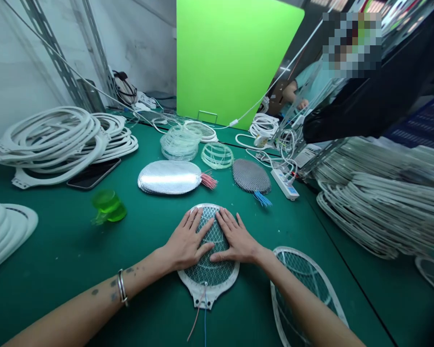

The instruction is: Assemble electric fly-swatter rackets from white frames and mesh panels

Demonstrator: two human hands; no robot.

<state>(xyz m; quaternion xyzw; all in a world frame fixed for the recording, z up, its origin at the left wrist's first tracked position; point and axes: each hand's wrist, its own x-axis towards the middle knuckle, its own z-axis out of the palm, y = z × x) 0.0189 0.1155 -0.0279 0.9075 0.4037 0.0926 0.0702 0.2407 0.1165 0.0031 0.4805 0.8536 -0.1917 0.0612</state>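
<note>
Under left hand [186, 239] and right hand [236, 238] | bug-swatter frame [207, 274] | lying flat

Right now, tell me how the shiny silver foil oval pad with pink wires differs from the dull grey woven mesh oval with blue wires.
The silver foil pad shines smoothly; the grey mesh oval is matte and woven. The silver pad looks larger. It has pink wires, the grey oval blue wires. Both lie flat on the green mat.

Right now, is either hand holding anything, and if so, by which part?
Nothing is gripped: the left hand and right hand lie flat, fingers spread, on the swatter mesh, near its rim.
</note>
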